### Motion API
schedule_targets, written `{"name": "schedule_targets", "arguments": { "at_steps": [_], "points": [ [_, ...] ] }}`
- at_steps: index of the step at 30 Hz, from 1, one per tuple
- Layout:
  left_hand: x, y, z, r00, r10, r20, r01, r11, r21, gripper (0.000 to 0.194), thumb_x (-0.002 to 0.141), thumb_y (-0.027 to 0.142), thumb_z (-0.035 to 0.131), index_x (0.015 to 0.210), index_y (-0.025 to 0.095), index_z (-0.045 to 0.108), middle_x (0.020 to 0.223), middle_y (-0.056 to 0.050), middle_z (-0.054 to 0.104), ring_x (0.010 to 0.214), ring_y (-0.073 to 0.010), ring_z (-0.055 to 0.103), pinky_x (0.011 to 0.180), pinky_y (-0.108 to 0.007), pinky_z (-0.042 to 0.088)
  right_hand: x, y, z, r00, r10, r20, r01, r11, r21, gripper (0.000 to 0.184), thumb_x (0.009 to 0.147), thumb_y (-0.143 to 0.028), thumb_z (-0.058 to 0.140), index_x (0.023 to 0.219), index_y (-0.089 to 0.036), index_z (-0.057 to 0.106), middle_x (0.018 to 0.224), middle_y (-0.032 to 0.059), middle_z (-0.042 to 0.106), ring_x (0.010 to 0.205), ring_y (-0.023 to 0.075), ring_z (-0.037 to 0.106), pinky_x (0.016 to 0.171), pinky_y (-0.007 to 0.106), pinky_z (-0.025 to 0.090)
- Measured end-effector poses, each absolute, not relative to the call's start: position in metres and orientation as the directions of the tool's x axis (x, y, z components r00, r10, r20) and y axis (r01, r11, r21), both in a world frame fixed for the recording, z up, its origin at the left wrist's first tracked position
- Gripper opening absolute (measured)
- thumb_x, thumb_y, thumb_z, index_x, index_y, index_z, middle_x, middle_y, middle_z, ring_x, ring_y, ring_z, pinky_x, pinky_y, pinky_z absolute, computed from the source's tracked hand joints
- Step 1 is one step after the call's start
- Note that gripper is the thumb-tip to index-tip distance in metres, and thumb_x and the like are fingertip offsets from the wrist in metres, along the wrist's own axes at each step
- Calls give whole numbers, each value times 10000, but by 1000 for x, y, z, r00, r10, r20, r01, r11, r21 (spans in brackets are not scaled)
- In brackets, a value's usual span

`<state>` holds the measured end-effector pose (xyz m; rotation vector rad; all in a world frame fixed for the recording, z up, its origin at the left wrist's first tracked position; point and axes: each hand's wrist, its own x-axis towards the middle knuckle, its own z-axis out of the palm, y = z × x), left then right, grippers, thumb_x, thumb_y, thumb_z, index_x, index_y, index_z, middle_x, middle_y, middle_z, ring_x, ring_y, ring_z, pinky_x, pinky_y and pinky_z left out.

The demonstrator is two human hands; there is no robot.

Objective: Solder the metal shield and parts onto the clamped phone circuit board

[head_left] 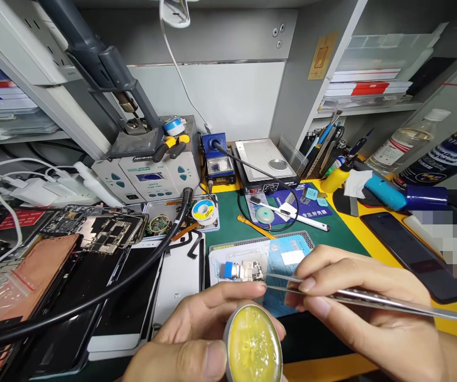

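My left hand [196, 339] is closed around a small round tin of yellow flux paste [254, 347], tilted with its open top towards me. The paste looks glossy and dug into. In my right hand [379, 297] are metal tweezers [439, 312], pinched between thumb and fingers. Their two tips stand slightly apart, close by my left index fingertip and above the tin. Just beyond the tips, a small silver circuit board [252, 271] with a blue end lies on a light repair mat [216, 260]. A blue packet-like piece [287, 246] sits beside it.
Disassembled phones [128, 297] cover the left, crossed by a thick black hose [132, 281]. Behind stand a grey soldering station [152, 185], a solder spool [204, 212] and a hot plate [260, 159]. A dark phone [403, 249], bottles and pen tools are at right.
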<state>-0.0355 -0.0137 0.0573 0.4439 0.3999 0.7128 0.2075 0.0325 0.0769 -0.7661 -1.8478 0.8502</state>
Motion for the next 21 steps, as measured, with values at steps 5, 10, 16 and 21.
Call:
{"name": "schedule_targets", "arguments": {
  "at_steps": [5,10,16,21],
  "points": [
    [-35,-12,52,704,698,-133,-567,665,486,481,877,224,671,1354,262,623,1269,-89,713,1066,-291,735,927,-348,521,211,32,75,-392,795,463,149,551,-821,279,822,14,681,937,-233,739,813,14,760,711,161,762,671,249,642],
    [-33,-10,49,708,700,-98,-584,657,477,494,887,206,645,1378,242,602,1304,-115,700,1084,-305,728,943,-376,523,214,28,71,-389,793,468,165,560,-812,291,825,16,684,969,-232,738,855,21,763,757,162,763,687,240,645],
    [-31,-12,42,687,727,0,-642,606,470,472,910,152,553,1380,180,583,1320,-158,680,1081,-293,728,949,-396,539,211,30,73,-373,786,493,193,586,-787,277,819,20,690,955,-216,742,860,31,771,769,170,766,683,242,651],
    [-30,-11,43,681,732,-13,-643,607,467,450,922,179,538,1369,164,590,1322,-167,680,1076,-295,729,949,-414,543,209,30,75,-369,786,495,185,584,-790,246,802,9,713,912,-208,753,824,31,777,733,167,765,670,231,645]
  ]
}}
